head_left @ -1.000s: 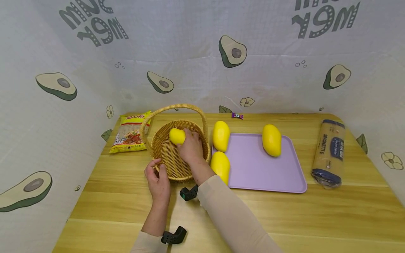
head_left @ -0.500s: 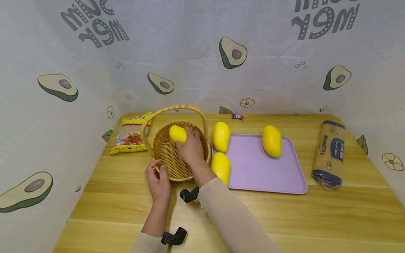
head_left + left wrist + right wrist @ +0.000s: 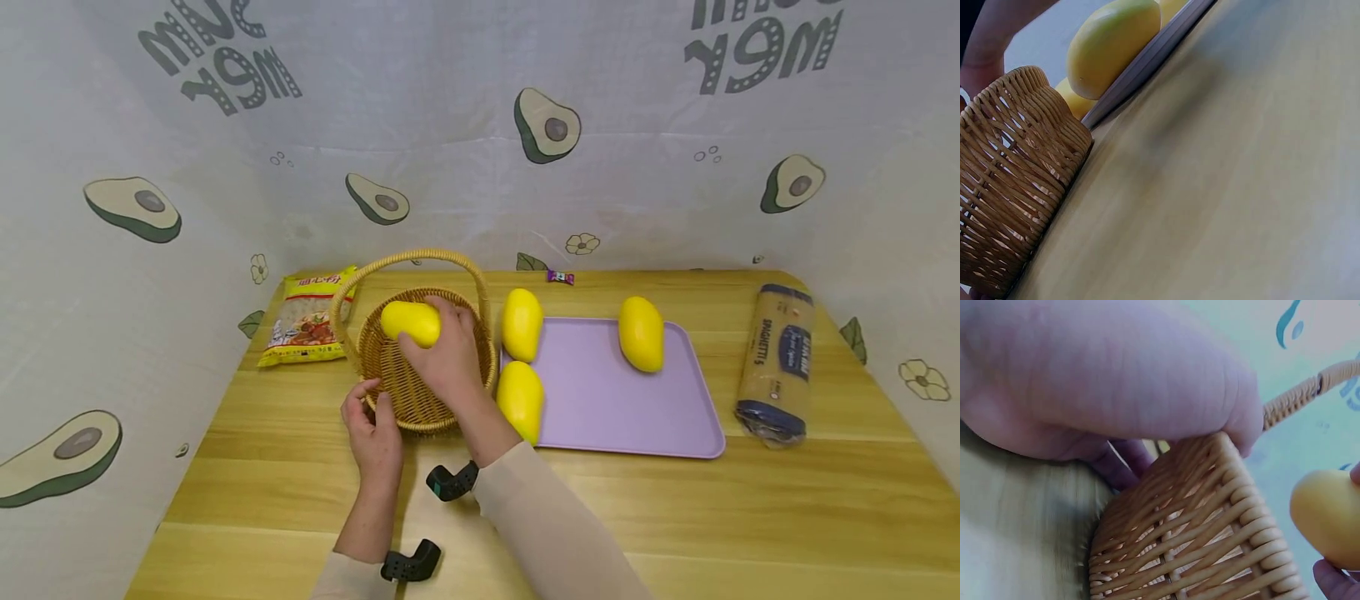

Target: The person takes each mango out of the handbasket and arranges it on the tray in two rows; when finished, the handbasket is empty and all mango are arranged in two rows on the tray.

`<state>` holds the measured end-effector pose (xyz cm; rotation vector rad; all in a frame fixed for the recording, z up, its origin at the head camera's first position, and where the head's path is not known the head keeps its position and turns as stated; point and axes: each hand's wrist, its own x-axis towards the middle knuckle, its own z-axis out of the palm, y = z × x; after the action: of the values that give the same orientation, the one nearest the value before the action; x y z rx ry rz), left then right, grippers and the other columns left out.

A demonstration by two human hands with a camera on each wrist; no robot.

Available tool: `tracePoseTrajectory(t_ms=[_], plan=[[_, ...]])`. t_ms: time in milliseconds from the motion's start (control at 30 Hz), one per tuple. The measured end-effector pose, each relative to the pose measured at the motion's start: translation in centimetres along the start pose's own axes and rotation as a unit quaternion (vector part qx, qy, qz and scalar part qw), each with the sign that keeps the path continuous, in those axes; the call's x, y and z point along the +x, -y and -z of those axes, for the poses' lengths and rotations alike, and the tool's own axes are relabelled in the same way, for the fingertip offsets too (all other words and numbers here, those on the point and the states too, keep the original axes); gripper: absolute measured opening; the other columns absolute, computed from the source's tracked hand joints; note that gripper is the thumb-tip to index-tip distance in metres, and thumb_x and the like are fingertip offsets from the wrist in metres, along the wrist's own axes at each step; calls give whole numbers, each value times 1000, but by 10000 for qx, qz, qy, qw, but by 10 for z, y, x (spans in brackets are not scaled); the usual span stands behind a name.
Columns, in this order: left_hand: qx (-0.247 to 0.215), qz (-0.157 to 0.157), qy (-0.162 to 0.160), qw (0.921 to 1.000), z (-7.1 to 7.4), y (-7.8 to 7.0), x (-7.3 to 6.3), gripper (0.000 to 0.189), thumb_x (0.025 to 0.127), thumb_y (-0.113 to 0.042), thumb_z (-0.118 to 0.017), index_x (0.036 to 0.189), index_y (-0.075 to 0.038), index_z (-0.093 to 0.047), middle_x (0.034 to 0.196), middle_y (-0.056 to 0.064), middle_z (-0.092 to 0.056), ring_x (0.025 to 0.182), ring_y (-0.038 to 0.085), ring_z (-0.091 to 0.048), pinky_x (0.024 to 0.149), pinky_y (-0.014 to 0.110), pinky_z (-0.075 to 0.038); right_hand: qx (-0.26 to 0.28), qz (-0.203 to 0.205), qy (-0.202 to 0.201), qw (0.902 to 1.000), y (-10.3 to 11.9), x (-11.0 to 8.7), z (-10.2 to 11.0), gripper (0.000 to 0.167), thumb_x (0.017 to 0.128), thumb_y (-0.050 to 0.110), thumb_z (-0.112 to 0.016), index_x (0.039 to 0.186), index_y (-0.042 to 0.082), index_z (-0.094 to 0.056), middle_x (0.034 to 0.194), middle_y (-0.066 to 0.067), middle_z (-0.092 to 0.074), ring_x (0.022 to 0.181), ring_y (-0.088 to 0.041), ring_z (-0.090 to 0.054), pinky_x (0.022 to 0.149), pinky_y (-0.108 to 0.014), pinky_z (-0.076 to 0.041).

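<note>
A mango (image 3: 411, 322) is held in my right hand (image 3: 450, 350) over the inside of the round wicker basket (image 3: 408, 387), beneath its arched handle. Thumb and fingers grip the fruit at its right end; a fingertip and the mango (image 3: 1325, 515) show at the edge of the right wrist view. My left hand (image 3: 377, 437) holds the basket at its near left rim, the thumb at the rim and fingers along the outer wall. Two more mangoes (image 3: 522, 325) stand along the left edge of a lilac tray (image 3: 607, 408), and another mango (image 3: 641, 333) lies at its far right.
Left of the basket lies a yellow food packet (image 3: 303, 321). A spaghetti pack (image 3: 776, 362) lies right of the tray, and a small purple wrapped sweet (image 3: 560, 277) sits at the back edge by the patterned curtain (image 3: 450, 108).
The mango in my right hand has shifted slightly left and turned more level, showing more of its length. The right hand has tilted with it; my left hand stays at the rim.
</note>
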<state>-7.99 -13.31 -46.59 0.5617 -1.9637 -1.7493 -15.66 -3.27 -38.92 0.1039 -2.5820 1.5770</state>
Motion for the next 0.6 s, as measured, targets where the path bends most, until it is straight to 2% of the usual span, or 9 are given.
tracePoseTrajectory(t_ms=[400, 600], plan=[[-45, -39, -51, 10000, 1, -1, 0, 23, 103, -11, -52, 125, -6, -58, 129, 8, -44, 90, 15, -41, 76, 22, -36, 240, 462, 199, 9984, 10, -36, 15, 76, 85, 33, -76, 151, 19, -43, 141, -11, -54, 108, -25, -60, 88, -41, -53], [-156, 45, -35, 9999, 0, -2, -1, 23, 103, -11, -52, 124, -6, -59, 129, 6, -43, 87, 12, -42, 74, 21, -37, 596, 656, 165, 9959, 13, -54, 33, 76, 83, 27, -79, 150, 16, -44, 140, -7, -57, 107, -22, -63, 89, -39, -56]])
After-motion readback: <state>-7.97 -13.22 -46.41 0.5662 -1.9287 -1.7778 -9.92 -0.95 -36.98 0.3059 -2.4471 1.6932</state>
